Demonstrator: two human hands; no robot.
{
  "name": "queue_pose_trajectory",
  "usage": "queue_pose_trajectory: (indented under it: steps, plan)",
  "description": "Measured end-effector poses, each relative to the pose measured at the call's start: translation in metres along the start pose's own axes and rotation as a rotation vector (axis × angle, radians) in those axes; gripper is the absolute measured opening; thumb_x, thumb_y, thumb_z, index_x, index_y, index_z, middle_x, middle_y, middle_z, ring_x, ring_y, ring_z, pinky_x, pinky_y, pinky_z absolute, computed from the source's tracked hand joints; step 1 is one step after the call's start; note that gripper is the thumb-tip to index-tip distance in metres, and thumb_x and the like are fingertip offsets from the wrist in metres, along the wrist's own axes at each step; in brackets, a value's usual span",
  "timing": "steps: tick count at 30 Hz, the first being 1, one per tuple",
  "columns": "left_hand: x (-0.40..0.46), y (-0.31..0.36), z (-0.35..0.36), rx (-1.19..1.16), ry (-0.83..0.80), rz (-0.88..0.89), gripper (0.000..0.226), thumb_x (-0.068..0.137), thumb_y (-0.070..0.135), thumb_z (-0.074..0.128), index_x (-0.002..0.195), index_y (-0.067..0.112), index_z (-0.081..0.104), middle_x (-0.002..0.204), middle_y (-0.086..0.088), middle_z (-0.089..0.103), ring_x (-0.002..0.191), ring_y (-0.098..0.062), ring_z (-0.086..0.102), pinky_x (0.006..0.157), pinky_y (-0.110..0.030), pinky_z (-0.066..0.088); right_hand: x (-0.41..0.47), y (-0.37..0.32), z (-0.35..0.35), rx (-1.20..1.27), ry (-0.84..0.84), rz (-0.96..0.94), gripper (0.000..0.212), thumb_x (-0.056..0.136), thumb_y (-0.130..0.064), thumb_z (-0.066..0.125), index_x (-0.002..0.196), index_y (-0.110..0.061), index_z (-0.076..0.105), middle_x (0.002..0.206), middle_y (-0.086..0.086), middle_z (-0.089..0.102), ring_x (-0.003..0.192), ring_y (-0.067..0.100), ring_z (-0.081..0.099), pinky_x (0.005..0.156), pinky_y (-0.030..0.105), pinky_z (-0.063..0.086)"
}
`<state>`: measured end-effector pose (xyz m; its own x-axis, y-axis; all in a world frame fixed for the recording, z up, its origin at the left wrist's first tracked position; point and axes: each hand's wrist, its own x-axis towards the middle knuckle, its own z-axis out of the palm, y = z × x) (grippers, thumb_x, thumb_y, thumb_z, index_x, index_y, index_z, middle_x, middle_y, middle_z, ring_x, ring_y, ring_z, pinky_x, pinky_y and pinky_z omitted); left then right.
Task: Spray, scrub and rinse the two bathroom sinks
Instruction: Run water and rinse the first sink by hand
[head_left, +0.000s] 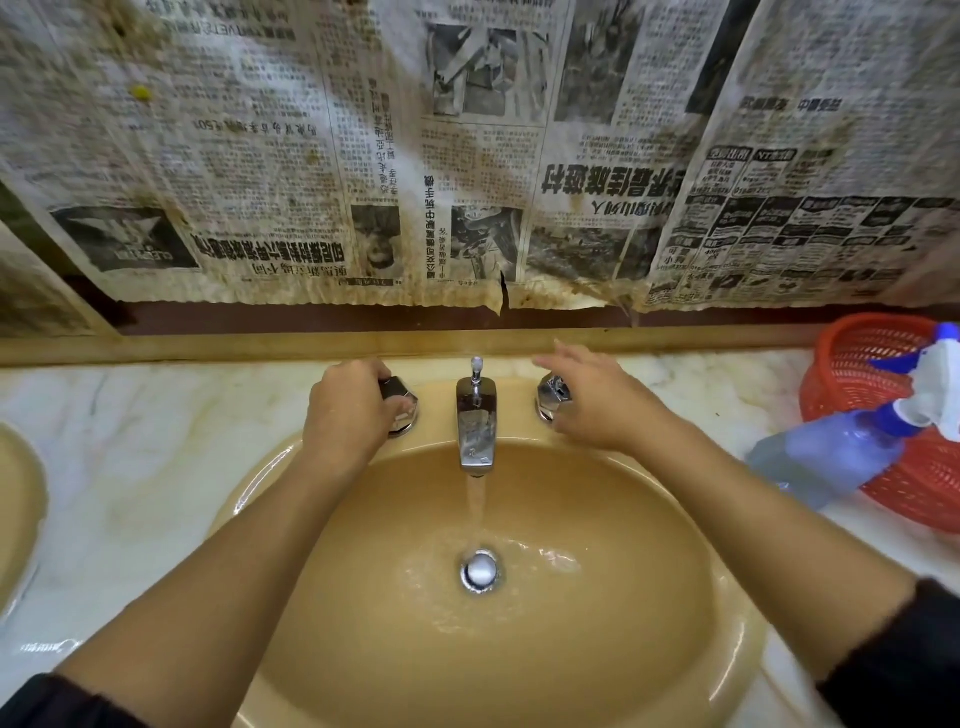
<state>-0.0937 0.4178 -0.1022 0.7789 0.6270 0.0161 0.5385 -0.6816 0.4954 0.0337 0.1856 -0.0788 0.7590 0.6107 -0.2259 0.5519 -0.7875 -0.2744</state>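
A tan oval sink (649, 613) fills the middle of the view. Water runs from its chrome faucet (475, 426) down to the drain (480, 570). My left hand (345, 410) grips the left tap knob (402, 408), fingers curled round it. My right hand (597, 400) hovers at the right tap knob (551, 396) with fingers spread and relaxed, slightly blurred. The edge of a second tan sink (21, 499) shows at the far left. A blue spray bottle (836, 457) leans on the counter at the right.
A red plastic basket (857, 364) sits on the marble counter (130, 457) at the right, behind the spray bottle. Stained newspaper (467, 156) covers the wall above the backsplash.
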Motion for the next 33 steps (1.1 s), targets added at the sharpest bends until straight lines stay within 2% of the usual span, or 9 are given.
queue_pose_trajectory:
  steps: [4,8,11,15,20,22,25,29,33]
  plan:
    - [0.002,-0.003,0.001,-0.027,-0.021,0.01,0.029,0.08,0.027,0.083,0.104,0.016,0.072,0.1,-0.008,0.072,0.093,-0.029,0.064,0.073,-0.031,0.045,0.019,0.006,-0.013,-0.183,-0.143,-0.021,0.061,0.084,-0.017,0.065,0.141,-0.034,0.05,0.136,0.0,0.056,0.114,0.026,0.058,0.091,0.04,0.053]
    - [0.003,-0.005,0.001,-0.04,-0.029,0.012,0.026,0.08,0.027,0.082,0.102,0.017,0.072,0.098,-0.007,0.072,0.091,-0.028,0.063,0.072,-0.031,0.045,0.02,0.002,-0.016,-0.201,-0.121,-0.006,0.041,0.081,-0.024,0.073,0.12,-0.028,0.065,0.108,0.001,0.065,0.091,0.027,0.06,0.072,0.036,0.054]
    - [0.002,-0.003,0.0,-0.039,-0.029,0.019,0.024,0.082,0.024,0.081,0.102,0.016,0.072,0.099,-0.007,0.071,0.092,-0.029,0.063,0.072,-0.03,0.043,0.016,-0.003,-0.007,-0.076,-0.027,0.115,0.024,0.078,-0.038,0.078,0.085,-0.019,0.065,0.08,-0.001,0.062,0.079,0.025,0.06,0.059,0.031,0.047]
    - [0.001,-0.003,-0.001,-0.036,-0.039,0.021,0.023,0.082,0.024,0.08,0.102,0.016,0.071,0.098,-0.007,0.071,0.09,-0.028,0.062,0.072,-0.03,0.041,0.008,-0.022,0.005,0.096,0.127,0.354,0.027,0.082,-0.033,0.078,0.071,-0.021,0.056,0.072,-0.002,0.054,0.083,0.026,0.058,0.063,0.03,0.042]
    - [-0.002,-0.002,-0.003,-0.046,-0.044,0.028,0.023,0.084,0.023,0.078,0.104,0.014,0.071,0.101,-0.009,0.069,0.092,-0.029,0.061,0.074,-0.031,0.042,0.002,-0.03,0.006,0.103,0.13,0.384,0.017,0.088,-0.033,0.07,0.091,-0.018,0.063,0.094,0.005,0.061,0.097,0.03,0.061,0.068,0.03,0.041]
    - [-0.004,-0.002,-0.004,-0.07,-0.054,0.031,0.023,0.084,0.023,0.078,0.105,0.014,0.071,0.101,-0.008,0.069,0.091,-0.028,0.06,0.073,-0.031,0.043,-0.003,-0.027,0.007,0.137,0.082,0.375,0.036,0.089,-0.038,0.069,0.116,-0.016,0.059,0.114,0.01,0.065,0.104,0.03,0.061,0.074,0.032,0.047]
    - [-0.007,-0.002,-0.008,-0.09,-0.079,0.026,0.022,0.085,0.023,0.077,0.103,0.013,0.071,0.1,-0.008,0.068,0.088,-0.027,0.058,0.073,-0.032,0.043,-0.025,-0.027,0.002,0.245,0.013,0.357,0.081,0.088,-0.045,0.07,0.152,-0.016,0.03,0.14,0.014,0.056,0.124,0.033,0.055,0.098,0.037,0.048]
    - [-0.01,-0.001,-0.014,-0.07,-0.125,0.037,0.019,0.088,0.023,0.073,0.103,0.012,0.068,0.102,-0.011,0.069,0.089,-0.029,0.06,0.071,-0.033,0.044,-0.073,-0.023,-0.005,0.293,0.192,0.324,0.082,0.092,-0.039,0.066,0.157,-0.018,0.022,0.153,0.011,0.043,0.139,0.029,0.041,0.109,0.039,0.04]
    - [-0.031,0.005,-0.026,-0.081,-0.196,0.007,0.033,0.095,0.028,0.062,0.125,0.016,0.06,0.119,-0.009,0.066,0.102,-0.029,0.06,0.078,-0.035,0.048,-0.118,-0.011,-0.011,0.386,0.324,0.31,0.075,0.092,-0.035,0.066,0.156,-0.021,0.028,0.151,0.01,0.045,0.137,0.027,0.045,0.109,0.04,0.041]
